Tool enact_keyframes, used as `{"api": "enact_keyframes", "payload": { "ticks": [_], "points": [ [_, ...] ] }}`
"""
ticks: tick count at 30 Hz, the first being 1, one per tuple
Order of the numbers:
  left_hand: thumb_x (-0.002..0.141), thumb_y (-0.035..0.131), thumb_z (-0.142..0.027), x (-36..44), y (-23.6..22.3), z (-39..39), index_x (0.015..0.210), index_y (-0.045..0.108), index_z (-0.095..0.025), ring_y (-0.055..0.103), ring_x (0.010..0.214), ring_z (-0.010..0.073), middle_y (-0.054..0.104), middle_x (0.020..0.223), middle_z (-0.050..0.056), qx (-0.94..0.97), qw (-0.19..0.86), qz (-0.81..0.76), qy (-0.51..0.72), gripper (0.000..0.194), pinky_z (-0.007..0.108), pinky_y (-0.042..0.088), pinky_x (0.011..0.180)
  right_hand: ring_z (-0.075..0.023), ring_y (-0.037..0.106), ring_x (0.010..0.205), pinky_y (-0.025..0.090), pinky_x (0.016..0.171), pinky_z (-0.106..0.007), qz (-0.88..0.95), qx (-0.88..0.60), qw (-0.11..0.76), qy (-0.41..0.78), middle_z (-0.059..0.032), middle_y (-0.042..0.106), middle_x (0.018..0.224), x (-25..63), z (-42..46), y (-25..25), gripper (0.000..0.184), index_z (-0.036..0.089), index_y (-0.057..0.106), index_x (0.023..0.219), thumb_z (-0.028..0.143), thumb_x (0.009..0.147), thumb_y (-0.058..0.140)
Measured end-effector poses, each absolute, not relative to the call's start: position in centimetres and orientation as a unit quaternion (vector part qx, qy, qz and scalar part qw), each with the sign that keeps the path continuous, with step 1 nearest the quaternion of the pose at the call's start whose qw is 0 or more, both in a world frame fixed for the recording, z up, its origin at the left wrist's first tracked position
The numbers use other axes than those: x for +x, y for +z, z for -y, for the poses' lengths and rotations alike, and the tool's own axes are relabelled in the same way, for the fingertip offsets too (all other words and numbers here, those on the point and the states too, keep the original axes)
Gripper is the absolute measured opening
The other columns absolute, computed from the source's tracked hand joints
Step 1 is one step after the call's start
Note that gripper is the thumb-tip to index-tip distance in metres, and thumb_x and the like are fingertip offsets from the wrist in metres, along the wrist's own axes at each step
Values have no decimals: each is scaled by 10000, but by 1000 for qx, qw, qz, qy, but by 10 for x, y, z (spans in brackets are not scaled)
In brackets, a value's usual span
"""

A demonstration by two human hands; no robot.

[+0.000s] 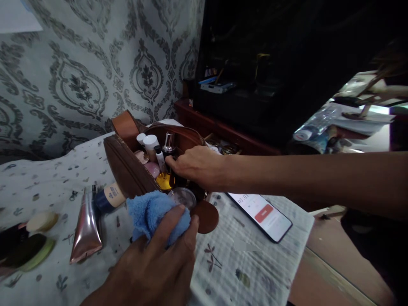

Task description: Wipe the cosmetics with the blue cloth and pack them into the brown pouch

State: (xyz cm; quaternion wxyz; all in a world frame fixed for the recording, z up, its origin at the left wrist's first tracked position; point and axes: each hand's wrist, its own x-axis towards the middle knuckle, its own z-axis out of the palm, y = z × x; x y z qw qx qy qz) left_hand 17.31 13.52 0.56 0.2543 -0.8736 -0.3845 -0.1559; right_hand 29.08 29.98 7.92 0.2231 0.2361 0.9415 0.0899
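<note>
Your brown bag [127, 165] sits unzipped on the patterned cloth [261, 263], full of little things. Its long side runs from far left to near right. Your right hand [199, 165] comes in from the right, over the bag's right side, with its fingers bent down inside. I can't tell if they grip anything, because the back of your hand hides the tips. Just left of your thumb are a small white tube [160, 157] with a black top and a yellow round thing [165, 181]. A bottle with a white cap [151, 142] stands a bit farther left.

Your left hand [159, 259] is on the near side, with its fingers closed around a blue rag [156, 216]. The bag lies on the far side of that hand, so your right hand is nearer to the things inside. A clear round lid [182, 197] is just past the rag, and a brown round piece [206, 216] is to its right. Your phone [264, 216] lies farther right.
</note>
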Motion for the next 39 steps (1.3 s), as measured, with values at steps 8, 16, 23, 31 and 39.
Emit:
{"api": "enact_keyframes", "payload": {
  "ticks": [8,16,23,31,39],
  "points": [
    [877,507,-102,174,8,-137,1035,730,-182,497,1298,318,639,1328,25,-871,262,381,-169,284,262,528,549,-278,722,977,527,768,-339,-942,247,206,93,-158,735,985,290,-298,78,549,91,435,1380,34,854,580],
    [899,490,-89,179,5,-137,976,726,-142,524,1276,303,689,1244,52,-855,246,396,-228,255,244,522,545,-257,716,966,515,766,-320,-952,213,203,82,-171,717,1074,292,-299,84,647,105,362,1465,36,856,572],
    [921,505,-100,177,17,-136,980,720,-131,574,1247,316,691,1263,78,-875,235,391,-161,226,272,584,609,-214,674,920,466,752,-312,-975,138,168,43,-140,707,1036,307,-298,96,368,84,513,1304,76,938,491],
    [925,473,-95,176,22,-130,1054,697,-133,472,1370,335,630,1354,106,-879,243,400,-91,261,241,569,568,-196,619,761,404,860,-362,-991,46,82,97,-41,657,711,342,-281,78,156,174,624,677,61,778,661],
    [927,426,-59,177,24,-127,1063,694,-98,481,1363,335,660,1300,113,-880,224,405,-111,303,300,612,631,-210,583,764,332,1064,-414,-996,12,-55,70,-23,642,693,368,-279,52,203,239,588,612,79,697,679]
  ]
}}
